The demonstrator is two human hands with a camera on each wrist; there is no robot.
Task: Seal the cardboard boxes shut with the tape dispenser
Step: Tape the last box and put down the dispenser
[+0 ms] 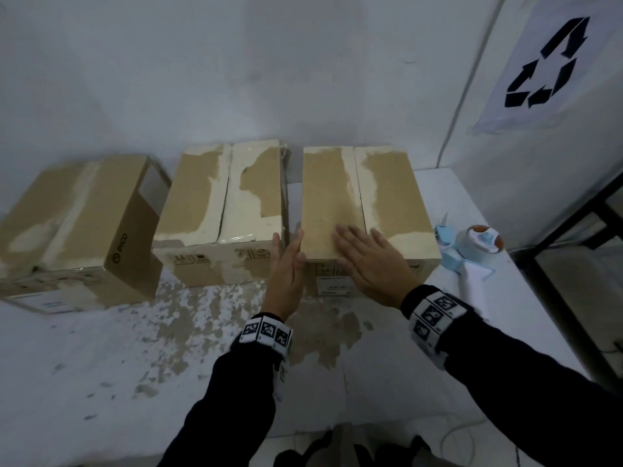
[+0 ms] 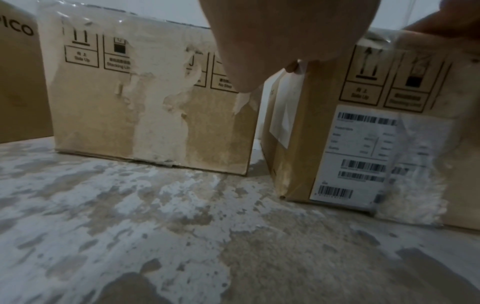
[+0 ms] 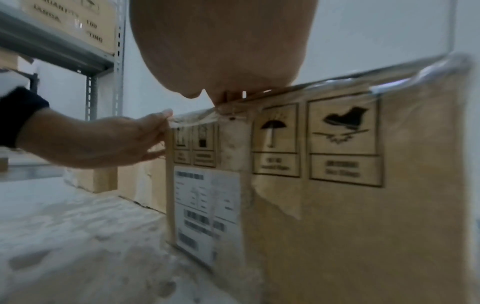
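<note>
Three cardboard boxes stand in a row on the white table. My right hand (image 1: 365, 256) lies flat, fingers straight, on the front of the right box's (image 1: 387, 197) top, across its closed flaps. My left hand (image 1: 286, 261) is held edge-on, its straight fingers against that box's left side at the front corner, in the gap to the middle box (image 1: 219, 197). The left box (image 1: 77, 224) stands apart at an angle. A light blue tape dispenser (image 1: 472, 247) lies on the table right of the right box, untouched. In the right wrist view, glossy clear tape (image 3: 389, 82) covers the right box's (image 3: 324, 205) top front edge.
A white wall runs close behind the boxes. A sheet with a recycling sign (image 1: 553, 62) hangs at the right, with a black frame (image 1: 573, 237) beside the table's right edge. The table (image 1: 151, 348) has worn patches in front. A metal shelf (image 3: 78, 55) shows to the left.
</note>
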